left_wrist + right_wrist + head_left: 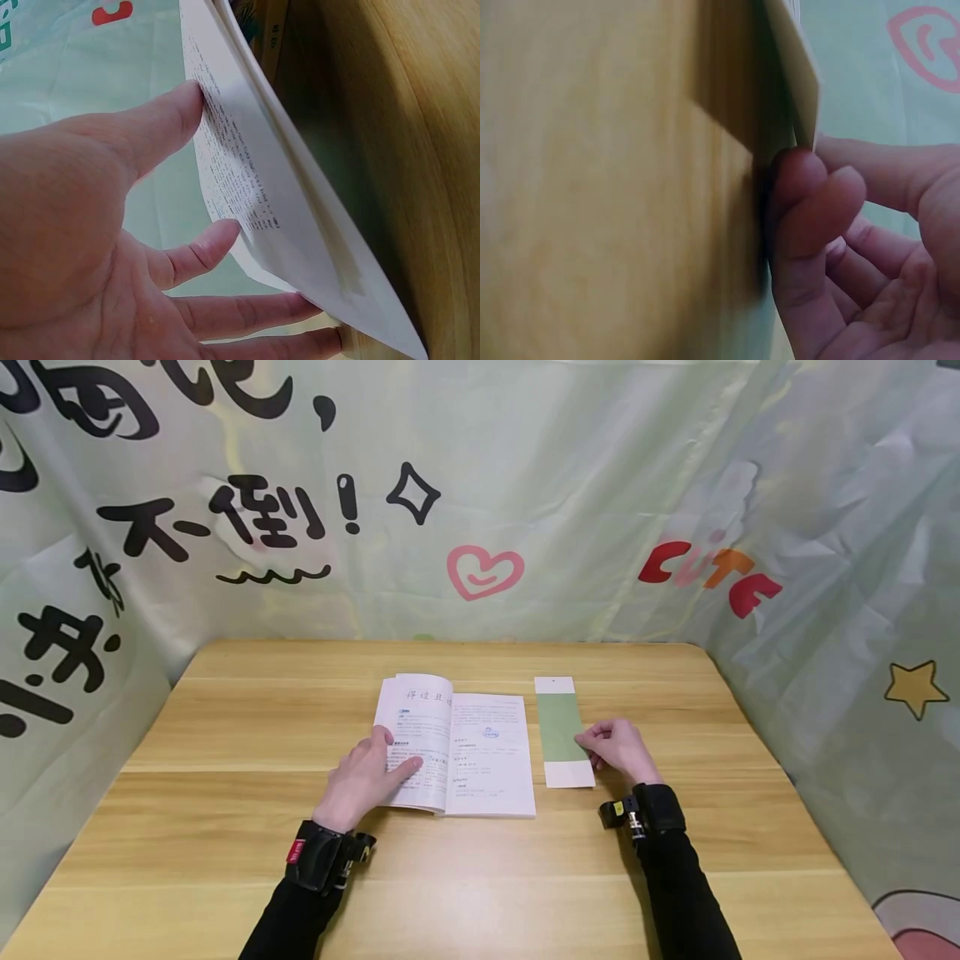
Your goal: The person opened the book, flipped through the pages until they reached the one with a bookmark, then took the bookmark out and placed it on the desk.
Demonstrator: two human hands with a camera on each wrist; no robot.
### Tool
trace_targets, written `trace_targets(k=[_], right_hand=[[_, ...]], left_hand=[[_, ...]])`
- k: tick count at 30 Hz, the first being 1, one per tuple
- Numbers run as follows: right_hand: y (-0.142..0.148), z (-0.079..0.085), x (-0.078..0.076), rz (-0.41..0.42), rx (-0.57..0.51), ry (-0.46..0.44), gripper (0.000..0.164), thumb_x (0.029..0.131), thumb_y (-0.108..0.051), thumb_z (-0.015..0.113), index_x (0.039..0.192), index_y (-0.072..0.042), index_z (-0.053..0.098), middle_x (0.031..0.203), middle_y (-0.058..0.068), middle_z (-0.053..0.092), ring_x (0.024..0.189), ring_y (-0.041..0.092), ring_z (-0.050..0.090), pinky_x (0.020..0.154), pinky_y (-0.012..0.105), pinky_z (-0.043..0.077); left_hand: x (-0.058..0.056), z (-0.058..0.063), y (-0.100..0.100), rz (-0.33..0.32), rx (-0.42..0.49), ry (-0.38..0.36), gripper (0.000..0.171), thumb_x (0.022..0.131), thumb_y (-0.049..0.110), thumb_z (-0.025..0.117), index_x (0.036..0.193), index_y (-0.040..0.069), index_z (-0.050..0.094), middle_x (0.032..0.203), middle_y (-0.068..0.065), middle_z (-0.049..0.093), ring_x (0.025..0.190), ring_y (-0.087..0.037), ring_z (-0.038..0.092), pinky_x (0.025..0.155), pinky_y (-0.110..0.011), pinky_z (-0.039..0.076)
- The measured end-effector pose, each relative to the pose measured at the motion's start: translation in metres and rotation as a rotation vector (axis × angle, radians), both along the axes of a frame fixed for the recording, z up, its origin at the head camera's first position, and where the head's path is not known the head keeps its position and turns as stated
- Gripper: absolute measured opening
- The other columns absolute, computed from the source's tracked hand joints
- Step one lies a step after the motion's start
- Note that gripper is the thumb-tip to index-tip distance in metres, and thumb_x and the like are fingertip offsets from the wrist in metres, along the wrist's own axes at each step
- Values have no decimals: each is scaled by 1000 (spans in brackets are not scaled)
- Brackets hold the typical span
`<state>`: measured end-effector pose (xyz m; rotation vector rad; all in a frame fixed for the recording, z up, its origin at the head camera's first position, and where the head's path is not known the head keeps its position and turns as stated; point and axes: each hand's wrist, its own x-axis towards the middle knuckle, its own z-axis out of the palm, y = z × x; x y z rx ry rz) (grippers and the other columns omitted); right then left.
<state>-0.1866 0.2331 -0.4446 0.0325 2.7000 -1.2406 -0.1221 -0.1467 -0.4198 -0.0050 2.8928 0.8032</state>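
Observation:
An open book (491,793) with printed pages lies on the table. My left hand (360,783) rests on its left page, thumb and fingers spread. Seen from the left wrist, the thumb and index finger of that hand (67,217) touch the printed page (232,157), whose lower edge stands off the table. To the right of the book is a long card (558,727), green with white ends and a small hole at the top. My right hand (621,750) pinches its right edge. In the right wrist view the card (799,67) rises from between thumb and index finger.
The wooden table (480,893) stretches out around the book and card. A pale green printed cloth (585,510) hangs behind it and along both sides. Each wrist wears a black strapped camera, the left (326,856) and the right (652,810).

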Motion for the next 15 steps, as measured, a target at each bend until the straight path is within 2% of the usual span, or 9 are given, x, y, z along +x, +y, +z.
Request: trace_targets(k=[15], right_hand=[[-3, 1, -1, -17, 63, 0, 20, 84, -16, 71, 81, 3, 67, 57, 4, 61, 47, 15, 57, 46, 26, 48]], left_hand=[[0, 1, 1, 4, 4, 2, 57, 87, 47, 63, 119, 4, 44, 87, -12, 55, 69, -25, 52, 49, -30, 40]])
